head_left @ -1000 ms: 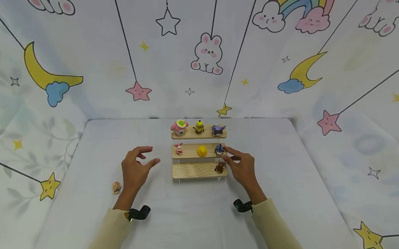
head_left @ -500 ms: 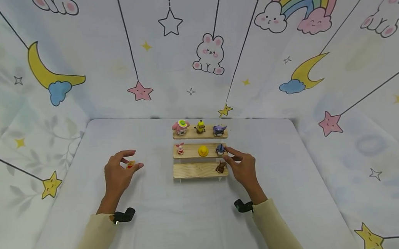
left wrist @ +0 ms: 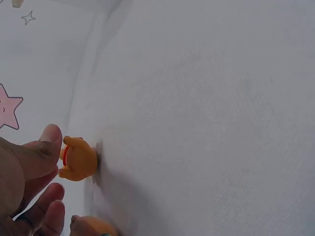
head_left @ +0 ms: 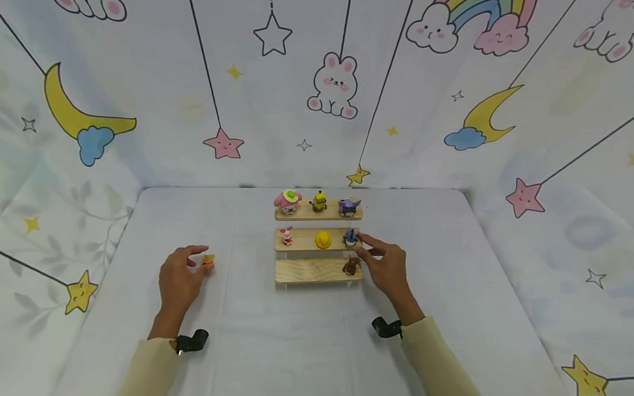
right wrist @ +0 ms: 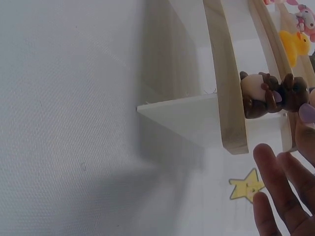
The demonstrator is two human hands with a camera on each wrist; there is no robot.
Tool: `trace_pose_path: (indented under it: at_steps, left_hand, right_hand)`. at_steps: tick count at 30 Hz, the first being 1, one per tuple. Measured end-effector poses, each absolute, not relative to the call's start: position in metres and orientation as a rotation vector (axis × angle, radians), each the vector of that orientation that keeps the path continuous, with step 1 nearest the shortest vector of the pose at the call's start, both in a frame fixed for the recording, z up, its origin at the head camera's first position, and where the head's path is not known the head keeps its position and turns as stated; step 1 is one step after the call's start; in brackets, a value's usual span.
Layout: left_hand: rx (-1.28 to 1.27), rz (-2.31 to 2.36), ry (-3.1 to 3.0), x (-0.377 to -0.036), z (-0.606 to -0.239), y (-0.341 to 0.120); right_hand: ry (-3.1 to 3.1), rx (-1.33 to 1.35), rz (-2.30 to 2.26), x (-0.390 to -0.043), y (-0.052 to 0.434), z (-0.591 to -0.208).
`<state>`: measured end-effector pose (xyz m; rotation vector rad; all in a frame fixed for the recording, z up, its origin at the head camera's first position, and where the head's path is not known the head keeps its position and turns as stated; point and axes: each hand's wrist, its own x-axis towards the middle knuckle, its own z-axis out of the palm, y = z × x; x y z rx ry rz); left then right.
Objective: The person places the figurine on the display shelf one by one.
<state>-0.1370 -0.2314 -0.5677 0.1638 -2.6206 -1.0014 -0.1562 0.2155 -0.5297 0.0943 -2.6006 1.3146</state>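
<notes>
My left hand [head_left: 181, 278] is at the left, thumb and index finger right beside a small orange bear figurine [head_left: 208, 260] with a red band. In the left wrist view that figurine [left wrist: 81, 160] rests on the white cloth just past the thumb tip. Another tan figurine [left wrist: 93, 227] shows at the bottom there; in the head view the hand hides it. My right hand [head_left: 386, 273] holds the right end of the middle level of a wooden display shelf [head_left: 305, 271] by thumb and index finger, close to a blue figurine [head_left: 350, 237] and above a brown figurine [head_left: 350, 265].
On the middle level sit a yellow duck [head_left: 322, 240] and a pink-and-white figurine [head_left: 286, 236]. The top level bears a pink figurine [head_left: 288, 202], a yellow-green one [head_left: 318, 201] and a purple one [head_left: 348, 206]. A patterned cloth backdrop [head_left: 176, 79] rises behind the table.
My left hand has moved left from beside the shelf, bringing the orange bear figurine into sight and covering the tan one. The bear stays in place; my right hand keeps its position.
</notes>
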Motion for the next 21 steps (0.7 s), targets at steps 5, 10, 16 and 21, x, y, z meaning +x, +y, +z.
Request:
trace_pose_path:
  at_steps: [5, 10, 16, 21]
  left_hand:
    - [0.208, -1.043, -2.682, -0.1354, -0.57, -0.2342]
    - [0.211, -1.069, -2.732, -0.1334, -0.5762, -0.2351]
    - [0.142, -1.068, -2.731, -0.1353, -0.5751, -0.2327]
    - [0.104, -1.0, -2.775, -0.1399, -0.5731, -0.2296]
  right_hand:
    - [-2.586, 0.115, 1.311, -0.1561, 0.2153, -0.5292]
    - [-2.573, 0.134, 1.307, -0.1562, 0.2144, -0.5284]
    - [-2.562, 0.146, 1.3, -0.1569, 0.2151, -0.5306]
    - [-2.548, 0.156, 1.318, -0.1563, 0.216, -0.5321]
